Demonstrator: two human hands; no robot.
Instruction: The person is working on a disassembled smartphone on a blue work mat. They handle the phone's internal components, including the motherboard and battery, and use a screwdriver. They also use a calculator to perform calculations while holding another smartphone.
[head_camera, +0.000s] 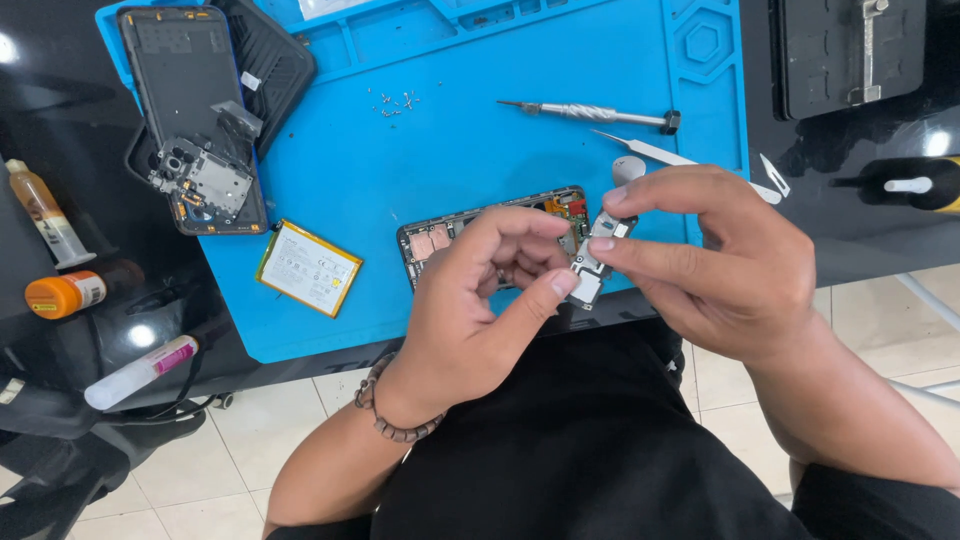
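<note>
Over the blue repair mat (480, 170) on the worktop, w/ an opened phone (470, 232) below, left hand (475, 300) and right hand (715, 265) both pinch a small metal-shielded circuit board (592, 262). Best handled by its edges, fingertips (562, 283) off the contacts, kept low over the mat.

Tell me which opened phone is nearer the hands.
The phone lying just behind the left hand and right hand, at the blue mat's front edge. The other phone lies at the mat's far-left corner.
</note>
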